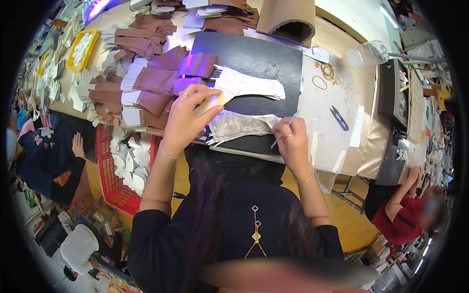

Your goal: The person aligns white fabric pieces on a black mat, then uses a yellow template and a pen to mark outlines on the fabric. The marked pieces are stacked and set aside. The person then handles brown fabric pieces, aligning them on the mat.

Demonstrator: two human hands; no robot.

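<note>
My left hand pinches a small pale yellow flat piece between thumb and fingers. The piece lies over the near end of a white cut piece on the black board. My right hand grips a thin pale pen-like stick, tilted upward past the fingers. That hand touches the right end of a greyish cut piece, which lies nearer me on the board. Just left of the board are stacks of brown and white cut pieces.
Thread snips and yellow rubber bands lie on the right. A clear plastic bottle and a cardboard tube stand farther back. Below left is a red basket of white pieces. A person in red sits at right.
</note>
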